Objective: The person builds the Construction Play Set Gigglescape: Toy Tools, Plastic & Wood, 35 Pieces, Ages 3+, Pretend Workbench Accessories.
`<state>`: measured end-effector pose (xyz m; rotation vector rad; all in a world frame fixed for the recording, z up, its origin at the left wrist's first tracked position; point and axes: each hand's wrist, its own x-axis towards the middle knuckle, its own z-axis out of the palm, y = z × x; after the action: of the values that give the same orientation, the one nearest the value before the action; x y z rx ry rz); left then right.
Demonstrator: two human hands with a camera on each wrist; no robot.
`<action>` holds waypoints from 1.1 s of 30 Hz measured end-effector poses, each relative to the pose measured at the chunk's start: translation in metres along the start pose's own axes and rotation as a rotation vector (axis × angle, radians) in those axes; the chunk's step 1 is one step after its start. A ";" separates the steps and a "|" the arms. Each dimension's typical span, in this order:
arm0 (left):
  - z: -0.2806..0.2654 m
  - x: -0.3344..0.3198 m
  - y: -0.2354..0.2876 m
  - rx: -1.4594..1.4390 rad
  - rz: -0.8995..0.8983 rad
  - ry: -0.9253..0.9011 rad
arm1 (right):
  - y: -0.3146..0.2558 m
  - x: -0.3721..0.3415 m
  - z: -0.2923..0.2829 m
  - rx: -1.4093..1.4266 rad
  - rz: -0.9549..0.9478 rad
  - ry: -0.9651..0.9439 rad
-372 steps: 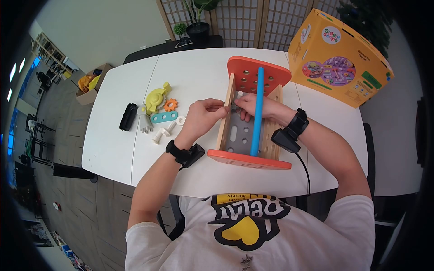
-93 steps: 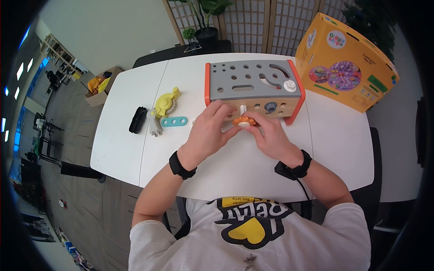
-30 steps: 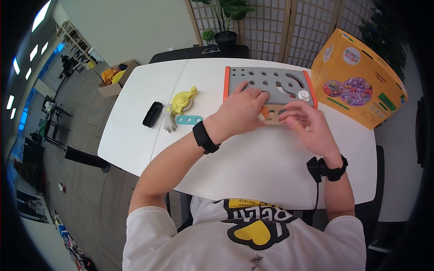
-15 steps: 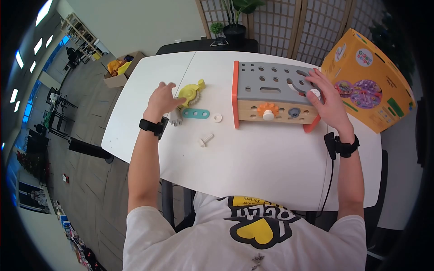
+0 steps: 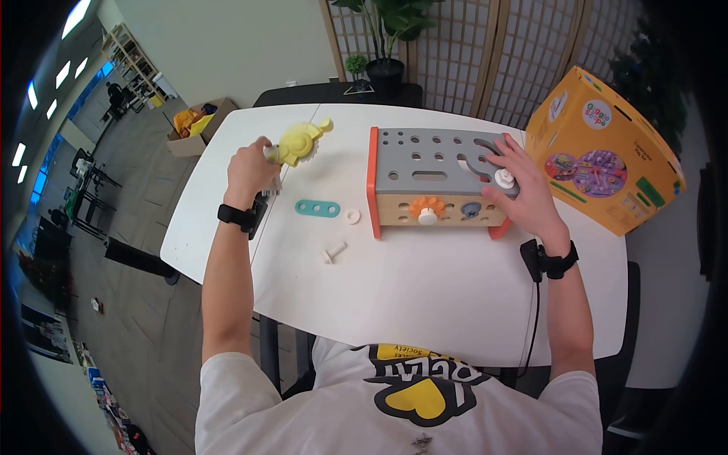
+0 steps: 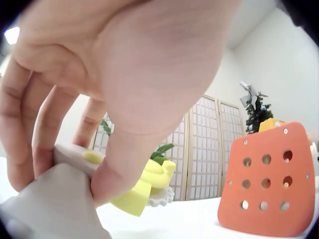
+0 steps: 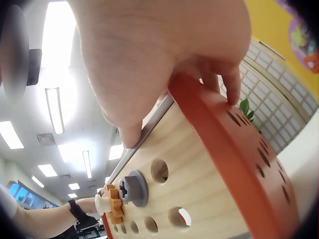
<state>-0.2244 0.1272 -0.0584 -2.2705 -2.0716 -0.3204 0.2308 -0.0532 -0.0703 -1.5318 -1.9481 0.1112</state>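
My left hand grips a toy circular saw at the left of the table. In the left wrist view, thumb and fingers pinch its grey handle, with the yellow body and pale toothed disc beyond. My right hand lies with spread fingers on the right end of the toy workbench, beside a white bolt. The bench stands upright, grey top upward. On its wooden front sit an orange gear with a white bolt through it and a grey bolt head.
Between the saw and the bench lie a teal strip with holes, a white ring nut and a white screw. A large yellow box stands at the back right. Potted plants stand behind the table.
The workbench has been turned upright and the gear fixed to its front. My left hand has left the bench and taken hold of the toy saw; my right has moved onto the bench's right end.
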 end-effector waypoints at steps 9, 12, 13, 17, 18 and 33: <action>-0.034 0.001 0.084 -0.744 0.552 0.345 | -0.001 0.003 -0.001 0.054 -0.008 -0.057; -0.041 -0.013 0.112 -0.883 0.606 0.254 | -0.002 0.004 -0.001 0.060 -0.009 -0.070; -0.043 -0.017 0.119 -0.905 0.628 0.235 | -0.002 0.004 -0.002 0.059 -0.008 -0.071; -0.038 -0.020 0.134 -0.931 0.609 0.091 | -0.001 0.004 -0.001 0.063 -0.018 -0.063; -0.040 -0.024 0.137 -0.944 0.584 0.043 | -0.002 0.004 -0.001 0.065 -0.023 -0.057; -0.034 -0.026 0.139 -0.850 0.625 -0.008 | -0.004 0.003 -0.001 0.052 -0.014 -0.064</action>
<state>-0.0931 0.0821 -0.0155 -3.1768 -1.1951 -1.3193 0.2274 -0.0519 -0.0660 -1.4971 -1.9901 0.2054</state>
